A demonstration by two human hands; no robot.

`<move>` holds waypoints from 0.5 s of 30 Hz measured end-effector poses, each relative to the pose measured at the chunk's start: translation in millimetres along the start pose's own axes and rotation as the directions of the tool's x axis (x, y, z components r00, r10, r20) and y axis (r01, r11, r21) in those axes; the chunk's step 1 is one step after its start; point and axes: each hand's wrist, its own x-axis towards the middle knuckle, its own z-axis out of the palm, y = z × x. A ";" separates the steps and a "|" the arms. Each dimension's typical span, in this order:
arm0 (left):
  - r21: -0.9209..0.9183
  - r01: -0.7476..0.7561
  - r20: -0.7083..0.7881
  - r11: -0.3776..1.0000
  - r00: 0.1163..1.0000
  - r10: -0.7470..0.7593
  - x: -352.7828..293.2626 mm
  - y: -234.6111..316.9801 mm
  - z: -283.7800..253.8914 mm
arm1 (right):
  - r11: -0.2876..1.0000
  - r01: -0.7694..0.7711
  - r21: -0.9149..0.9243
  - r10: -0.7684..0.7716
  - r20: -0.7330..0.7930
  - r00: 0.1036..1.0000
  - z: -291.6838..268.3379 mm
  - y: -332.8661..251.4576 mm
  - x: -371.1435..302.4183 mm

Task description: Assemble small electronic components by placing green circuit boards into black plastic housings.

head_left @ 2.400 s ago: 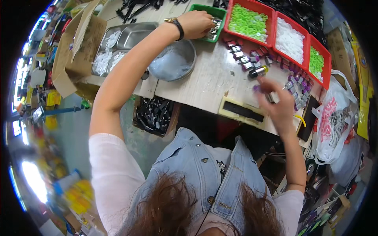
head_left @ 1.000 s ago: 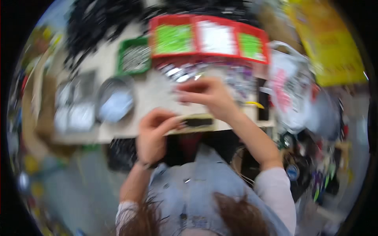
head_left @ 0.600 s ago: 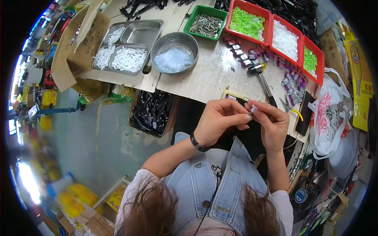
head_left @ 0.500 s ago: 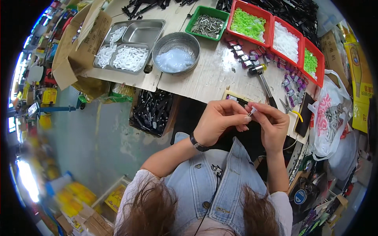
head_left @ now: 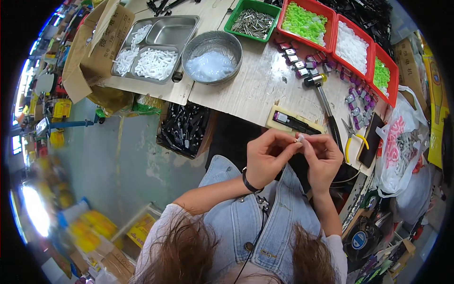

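Observation:
Just past the table's front edge, my hands meet fingertip to fingertip. My left hand (head_left: 268, 158) is closed in a pinch on a small metal pin, mostly covered by the fingers. A small white plastic piece (head_left: 301, 137) is pinched by my right hand (head_left: 324, 158), touching the pin's end. Beyond the hands, a cream-coloured block fixture (head_left: 279, 124) holds a black part with a purple-and-silver end (head_left: 292, 121). A hammer (head_left: 325, 102) with a dark handle lies to its right, and yellow-handled pliers (head_left: 351, 137) lie farther right.
A green tray of metal pins (head_left: 253, 23), red trays of green (head_left: 302, 23) and white pieces (head_left: 352, 49), a round metal bowl (head_left: 187, 71) and a steel divided tray (head_left: 177, 28) stand at the back. Purple-and-silver parts (head_left: 357, 102) lie loose. A box of black parts (head_left: 185, 132) sits below the table.
My hands have come slightly lower and closer together, with the white piece and pin now pressed together between the fingertips. The block fixture and pliers show more fully.

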 end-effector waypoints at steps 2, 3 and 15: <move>0.061 0.177 0.006 0.982 0.984 -0.178 8.5 0.1 -6.3 | 0.993 -0.025 -0.112 0.028 0.026 0.999 -2.1 3.5 5.1; 0.090 0.264 0.007 0.960 0.964 -0.265 14.1 0.6 -10.7 | 0.951 0.084 -0.296 -0.067 0.066 0.996 -4.0 5.3 9.4; 0.508 -0.708 0.583 0.490 0.702 0.410 56.4 -33.8 -61.9 | 0.496 0.519 -0.696 -0.397 0.350 0.848 -9.9 36.7 53.7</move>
